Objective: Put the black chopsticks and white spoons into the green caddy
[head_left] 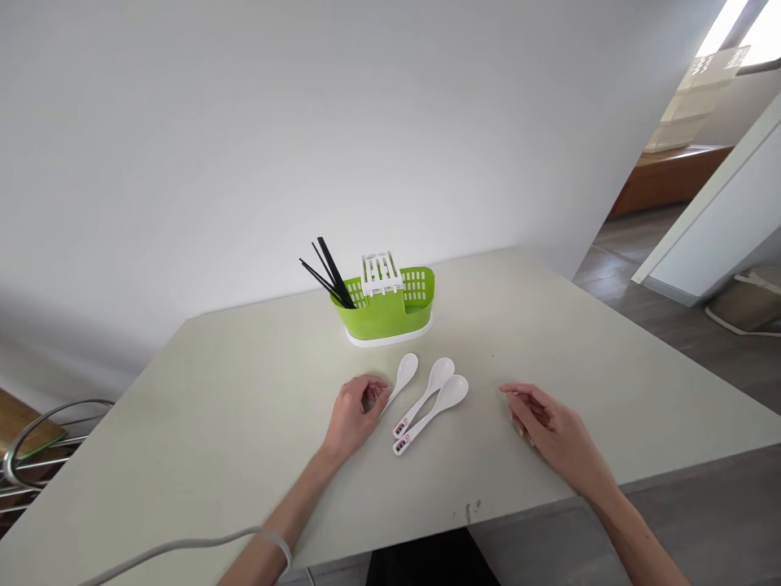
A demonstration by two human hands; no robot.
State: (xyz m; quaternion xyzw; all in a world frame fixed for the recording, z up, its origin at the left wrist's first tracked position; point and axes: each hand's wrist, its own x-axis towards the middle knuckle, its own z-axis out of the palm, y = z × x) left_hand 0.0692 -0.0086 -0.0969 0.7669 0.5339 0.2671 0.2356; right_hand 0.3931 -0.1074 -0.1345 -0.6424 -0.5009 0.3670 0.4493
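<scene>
Three white spoons lie in front of a green utensil caddy on the table. My left hand (359, 408) has its fingers closed at the handle of the leftmost spoon (407, 370), whose bowl points toward the caddy; part of the handle is hidden by the fingers. Right of it, a middle spoon (440, 374) and a right spoon (450, 392) overlap slightly, printed marks on their handle ends. My right hand (546, 423) rests at the right with loosely bent fingers and nothing in them. Black chopsticks (333, 273) lean in the left side of the green caddy (381, 321).
A white slotted holder (381, 273) sits on the caddy's back rim, near the wall (305, 122). A grey cable (201, 544) crosses my left forearm. Beyond the left table edge stands a metal rack (42, 448). Dark marks (469, 511) show near the table's front edge.
</scene>
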